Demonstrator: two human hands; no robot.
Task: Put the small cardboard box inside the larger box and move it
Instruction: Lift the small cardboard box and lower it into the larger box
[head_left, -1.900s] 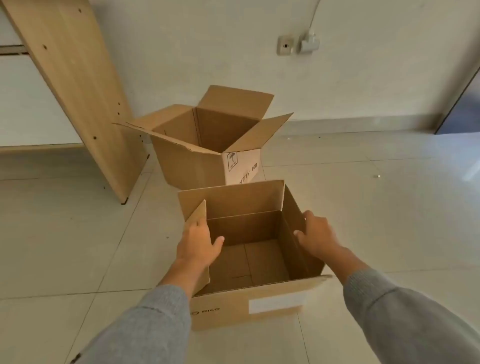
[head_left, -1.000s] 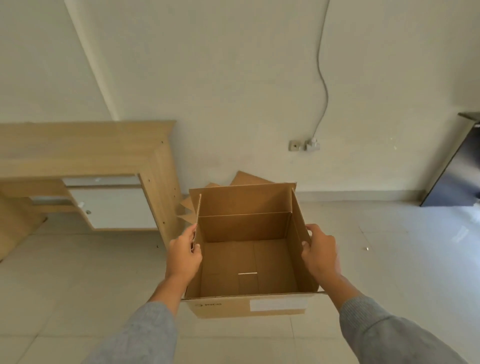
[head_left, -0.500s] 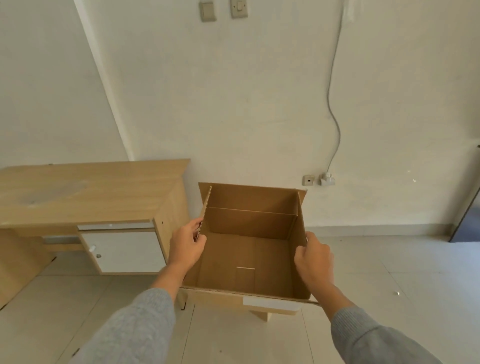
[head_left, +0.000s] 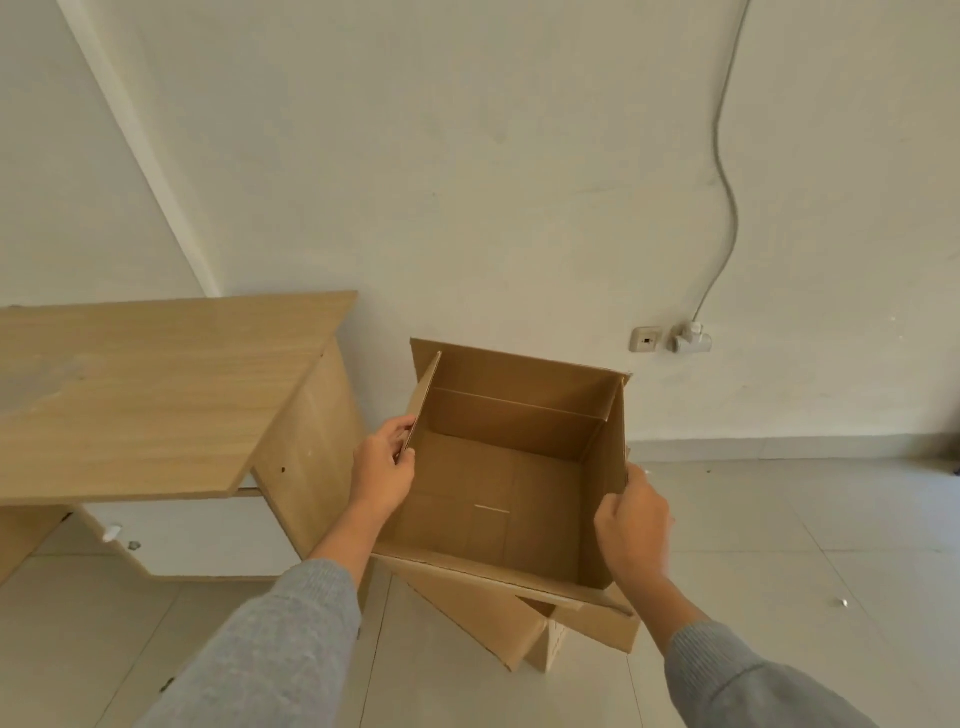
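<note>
- head view: the small box (head_left: 498, 499) is plain brown cardboard, open at the top, empty, with a short pale strip on its inner bottom.
- it is held in the air, tilted, between both hands, right of a wooden counter (head_left: 156, 395) and in front of a white wall (head_left: 467, 156).
- left hand (head_left: 382, 475) pinches the upright left flap between thumb and fingers.
- right hand (head_left: 631, 525) is curled over the edge of the right wall, gripping it; its fingertips are hidden inside the box or behind the wall.
- another piece of brown cardboard (head_left: 498, 618) shows below the small box, on the tiled floor (head_left: 779, 545); most of it is covered, so i cannot tell its shape or whether the two touch.
- grey sleeves (head_left: 270, 649) run off the bottom edge.
- a socket (head_left: 645, 339) with a plug and cable sits on the wall behind.
</note>
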